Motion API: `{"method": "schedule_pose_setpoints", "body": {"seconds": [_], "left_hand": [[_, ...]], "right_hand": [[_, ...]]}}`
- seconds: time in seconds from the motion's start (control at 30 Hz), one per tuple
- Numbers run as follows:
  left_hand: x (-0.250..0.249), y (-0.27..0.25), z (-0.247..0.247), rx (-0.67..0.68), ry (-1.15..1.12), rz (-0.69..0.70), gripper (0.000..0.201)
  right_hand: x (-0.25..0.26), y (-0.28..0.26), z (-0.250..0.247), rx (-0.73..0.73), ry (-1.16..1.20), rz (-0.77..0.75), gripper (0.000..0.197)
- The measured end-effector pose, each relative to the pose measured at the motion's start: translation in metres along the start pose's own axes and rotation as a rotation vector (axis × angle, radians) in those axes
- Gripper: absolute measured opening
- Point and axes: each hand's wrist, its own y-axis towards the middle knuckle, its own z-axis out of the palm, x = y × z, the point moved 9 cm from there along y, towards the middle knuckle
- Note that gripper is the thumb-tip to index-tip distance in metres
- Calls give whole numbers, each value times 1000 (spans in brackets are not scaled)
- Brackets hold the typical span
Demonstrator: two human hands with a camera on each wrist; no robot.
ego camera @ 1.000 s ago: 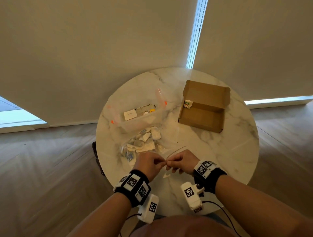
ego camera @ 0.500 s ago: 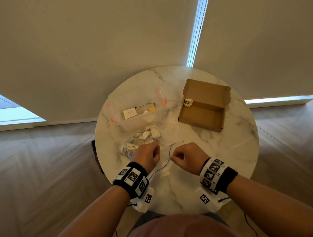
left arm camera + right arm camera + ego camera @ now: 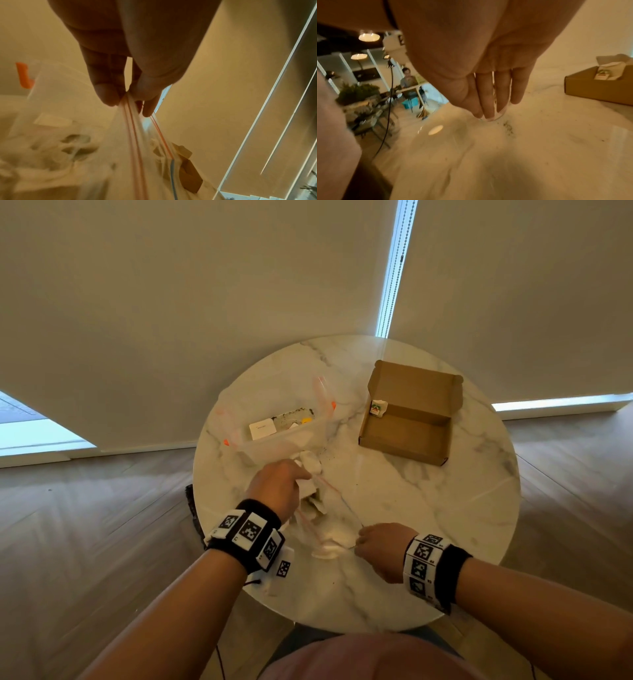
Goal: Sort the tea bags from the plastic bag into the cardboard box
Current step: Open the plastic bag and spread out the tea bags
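Main risk: the clear zip-top plastic bag with red seal lines is pulled open between both hands, so a hard tug could tear the film or fling the small white paper tea bags across the round white marble desk. Loose dark tea crumbs already lie on the marble, so a split tea bag would add more.

Left hand pinches the far lip of the bag, thumb and fingers closed on the red strip. Right hand sits at 5 o'clock from the left, fingers together on the near lip; how firmly it grips, cannot tell.

Tea bags lie inside the bag, between the hands, just at 3 o'clock of the left hand. The open brown cardboard box sits at 1 o'clock, well apart, with one green-labelled tea bag in it. A clear plastic tub with orange clips stands at 12 o'clock of the left hand.
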Motion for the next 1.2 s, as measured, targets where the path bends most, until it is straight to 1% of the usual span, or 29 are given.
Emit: {"method": "schedule_pose_setpoints", "body": {"seconds": [0.07,0.13,0.17,0.2,0.23,0.27,0.33,0.37,0.43,0.53,0.57,0.6,0.63,0.7,0.73,0.77,0.8,0.83,0.9,0.97,1.07,1.2], "left_hand": [[-9,-6,3,7,-45,48,35],[-12,-11,6,-9,-95,73,27],[-14,-13,8,-16,-115,86,22],[-16,-15,11,-10,-129,102,18],[-19,-17,14,4,-137,120,15],[-23,-20,18,24,-142,138,12],[-29,-26,25,67,-159,159,10],[-30,-28,29,90,-167,159,13],[-31,-31,37,139,-154,176,19],[-31,-35,47,224,-139,214,22],[-29,-34,45,212,-175,203,19],[-23,-31,37,159,-228,164,15],[-12,-26,25,69,-291,88,11],[25,-16,4,-102,-415,-135,3],[43,-12,0,-135,-461,-245,7],[58,-7,3,-119,-492,-337,17],[69,-3,10,-69,-502,-405,28],[75,0,17,-10,-485,-444,38],[75,6,28,78,-415,-458,55],[68,15,38,137,-365,-445,63],[60,31,53,210,-331,-434,65],[58,51,70,284,-203,-470,78]], "right_hand": [[-3,-8,-28,-145,226,35,34],[-13,-22,-66,-398,530,77,28],[-22,-28,-79,-502,680,127,24],[-34,-30,-85,-570,847,201,22],[-45,-30,-84,-591,1044,291,25],[-53,-28,-78,-578,1263,378,29],[-57,-24,-62,-516,1670,529,36],[-55,-25,-56,-487,1810,589,37],[-50,-25,-46,-440,1950,664,32],[-48,-25,-35,-436,1994,700,19],[-48,-26,-33,-442,1997,705,16],[-50,-27,-31,-444,1992,712,15],[-51,-29,-29,-442,1976,721,14],[-54,-32,-24,-433,1932,739,13],[-54,-34,-21,-427,1908,747,12],[-56,-36,-17,-421,1883,756,11],[-57,-37,-13,-416,1856,769,11],[-59,-39,-8,-410,1830,780,11],[-62,-41,0,-388,1787,795,12],[-65,-42,6,-373,1761,807,13],[-69,-42,16,-373,1744,833,14],[-74,-43,29,-346,1722,863,14]]}}
